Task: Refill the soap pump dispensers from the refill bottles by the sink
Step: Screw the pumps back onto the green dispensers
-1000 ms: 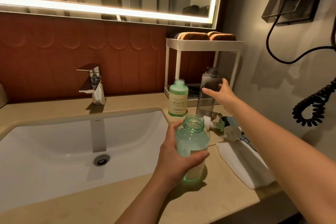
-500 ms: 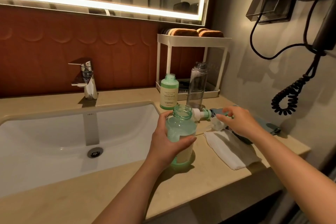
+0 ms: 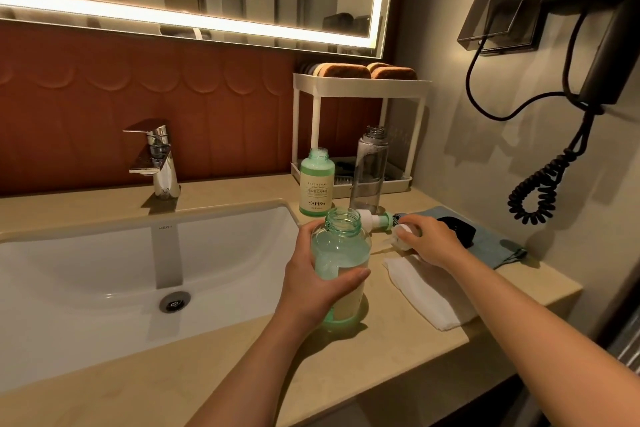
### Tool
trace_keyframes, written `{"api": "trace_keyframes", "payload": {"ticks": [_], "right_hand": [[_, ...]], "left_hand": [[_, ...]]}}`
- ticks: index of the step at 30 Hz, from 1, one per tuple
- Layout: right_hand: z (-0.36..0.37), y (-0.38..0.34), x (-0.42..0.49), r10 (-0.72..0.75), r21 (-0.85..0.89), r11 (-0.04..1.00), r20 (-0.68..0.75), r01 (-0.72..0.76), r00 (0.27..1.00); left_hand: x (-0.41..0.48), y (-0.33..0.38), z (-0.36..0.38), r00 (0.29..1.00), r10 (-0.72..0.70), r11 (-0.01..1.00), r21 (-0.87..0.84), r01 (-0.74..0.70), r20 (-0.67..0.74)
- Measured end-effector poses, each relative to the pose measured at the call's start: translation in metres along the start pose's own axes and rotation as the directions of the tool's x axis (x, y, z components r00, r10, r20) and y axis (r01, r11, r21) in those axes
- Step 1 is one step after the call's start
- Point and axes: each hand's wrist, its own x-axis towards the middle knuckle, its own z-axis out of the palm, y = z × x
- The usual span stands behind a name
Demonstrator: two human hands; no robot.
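The left grip [image 3: 318,279] is clasping the open green dispenser bottle [image 3: 341,253], which is standing upright on the table [image 3: 398,357] just beside the sink [image 3: 104,270]. The right grip [image 3: 429,241] is curling its fingers over a white pump head [image 3: 402,236] just right of that bottle, at the far edge of a folded white cloth [image 3: 429,295]. A second pump with a green collar [image 3: 375,218] is lying behind the bottle's mouth. Farther back, the uncapped green refill bottle [image 3: 317,184] and a tall clear bottle [image 3: 369,170] are standing side by side.
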Motion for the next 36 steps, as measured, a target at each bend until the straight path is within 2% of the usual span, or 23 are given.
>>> {"api": "trace_keyframes", "payload": {"ticks": [5,9,14,18,21,26,32,36], "right_hand": [[0.006,0.004,0.005,0.030,0.129,0.991,-0.089,-0.018,0.996],[0.004,0.005,0.000,0.088,0.365,0.931,-0.259,0.013,0.962],[-0.018,-0.011,-0.008,0.158,0.588,0.790,-0.470,0.175,0.868],[-0.042,-0.024,-0.012,0.174,0.626,0.737,-0.541,0.255,0.823],[-0.060,-0.033,-0.018,0.068,0.541,0.773,-0.590,0.331,0.805],[-0.080,-0.057,-0.040,-0.231,0.238,0.844,-0.647,0.480,0.726],[-0.085,-0.076,-0.055,-0.476,-0.013,0.799,-0.626,0.601,0.618],[-0.081,-0.089,-0.066,-0.676,-0.219,0.691,-0.535,0.689,0.507]], "left_hand": [[0.000,0.000,0.000,1.000,0.000,1.000,-0.002,0.000,0.004],[0.000,-0.001,0.000,1.000,0.003,1.000,-0.002,-0.003,0.004],[0.001,-0.002,-0.001,1.000,0.007,1.000,-0.003,-0.007,-0.003],[0.000,-0.002,0.000,1.000,0.007,1.000,-0.001,-0.007,-0.001],[0.000,-0.002,0.000,1.000,0.014,1.000,-0.008,-0.014,0.002],[0.001,-0.002,0.000,1.000,0.011,1.000,-0.006,-0.011,-0.005],[0.000,-0.002,0.002,1.000,0.004,1.000,-0.013,-0.004,-0.002],[0.000,0.000,0.001,1.000,0.009,1.000,-0.020,-0.009,0.000]]}}
